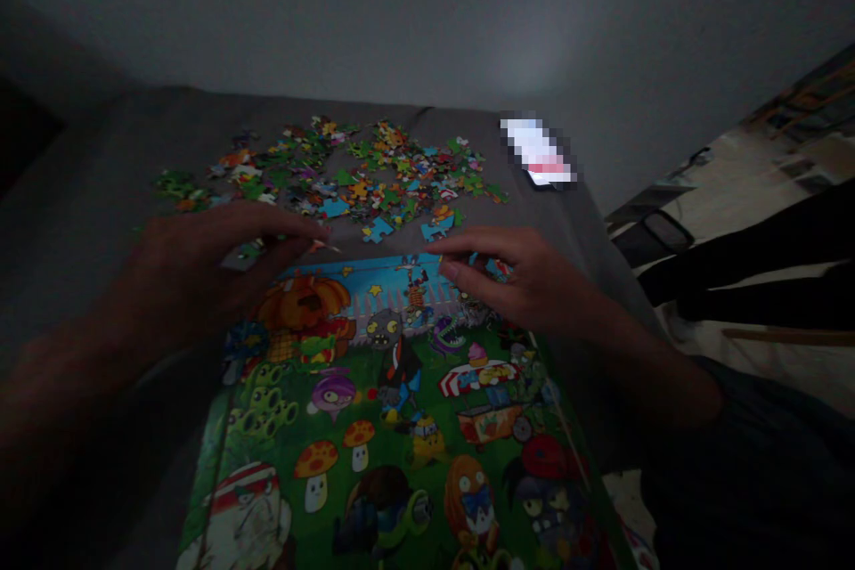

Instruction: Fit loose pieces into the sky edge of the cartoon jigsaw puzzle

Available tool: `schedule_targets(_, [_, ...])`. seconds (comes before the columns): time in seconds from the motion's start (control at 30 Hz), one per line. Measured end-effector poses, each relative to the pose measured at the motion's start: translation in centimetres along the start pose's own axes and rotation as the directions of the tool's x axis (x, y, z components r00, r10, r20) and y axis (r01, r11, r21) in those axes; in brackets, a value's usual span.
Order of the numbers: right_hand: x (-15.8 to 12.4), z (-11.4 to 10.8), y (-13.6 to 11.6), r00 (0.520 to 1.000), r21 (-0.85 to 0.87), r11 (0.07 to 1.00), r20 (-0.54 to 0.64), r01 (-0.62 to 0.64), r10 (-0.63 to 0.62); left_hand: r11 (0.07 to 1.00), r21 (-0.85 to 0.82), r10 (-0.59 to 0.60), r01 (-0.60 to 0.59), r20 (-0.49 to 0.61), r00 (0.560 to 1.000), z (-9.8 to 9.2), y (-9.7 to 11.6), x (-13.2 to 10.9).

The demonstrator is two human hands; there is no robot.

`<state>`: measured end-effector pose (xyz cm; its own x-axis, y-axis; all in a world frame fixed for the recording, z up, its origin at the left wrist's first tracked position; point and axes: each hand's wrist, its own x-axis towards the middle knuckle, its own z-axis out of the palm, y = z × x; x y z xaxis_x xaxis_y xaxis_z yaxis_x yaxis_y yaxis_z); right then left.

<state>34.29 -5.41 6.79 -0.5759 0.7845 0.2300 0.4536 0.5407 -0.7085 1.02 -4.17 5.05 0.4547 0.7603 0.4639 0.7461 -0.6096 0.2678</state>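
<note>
Left hand (233, 236) pinches a small piece (326, 246); right hand (500, 272), grip unclear; beyond both, loose puzzle pieces (361, 190) seem mostly unjoined

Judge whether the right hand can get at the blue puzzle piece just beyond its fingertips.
Likely yes: the blue puzzle piece lies just past the right hand, with nothing visible between them. It's too dim to tell whether that hand already holds something.

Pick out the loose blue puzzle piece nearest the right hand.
It's the blue piece just beyond the right hand; the blue piece with a yellow mark lies to its left, farther from that hand.
</note>
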Motion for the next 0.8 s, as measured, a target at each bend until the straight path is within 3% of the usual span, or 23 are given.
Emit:
schedule_targets(0.07, [0.0,0.5,-0.6,0.992,0.201,0.973,0.081,-0.115,0.1,0.971,-0.162,0.178,-0.176,0.002,0.984,0.3,2.1,-0.4])
schedule_targets(0.13, [-0.1,1.4,-1.2,0.97,0.403,0.889,0.195,-0.217,0.149,0.91,-0.305,0.301,-0.281,0.02,0.953,0.6,3.9,-0.7])
schedule_targets(0.23, [0.0,2.8,-1.6,0.943,0.583,0.754,0.302,-0.301,0.143,0.852,-0.42,0.363,-0.313,0.043,0.931,1.1,5.5,-0.9])
schedule_targets(0.3, [0.1,3.2,-1.5,0.94,0.618,0.72,0.309,-0.316,0.147,0.843,-0.43,0.372,-0.322,0.034,0.928,1.5,5.8,-0.9])
schedule_targets(0.43, [0.4,1.9,-0.5,0.938,0.459,0.83,0.28,-0.317,0.203,0.867,-0.372,0.356,-0.33,0.002,0.934,2.0,5.2,-0.8])
schedule_targets(0.57, [0.3,-0.2,0.2,0.953,0.17,0.971,0.28,-0.165,0.113,0.912,-0.277,0.308,-0.303,-0.028,0.951,1.8,3.7,-0.5])
schedule_targets(0.67, [0.0,-0.7,0.2,0.96,0.006,0.996,0.265,-0.092,0.087,0.937,-0.232,0.259,-0.262,-0.045,0.965,1.4,2.7,-0.3])
schedule_targets(0.8, [-0.2,0.1,0.1,0.956,-0.099,0.992,0.273,-0.084,0.108,0.937,-0.221,0.272,-0.271,-0.028,0.962,1.3,2.2,-0.4])
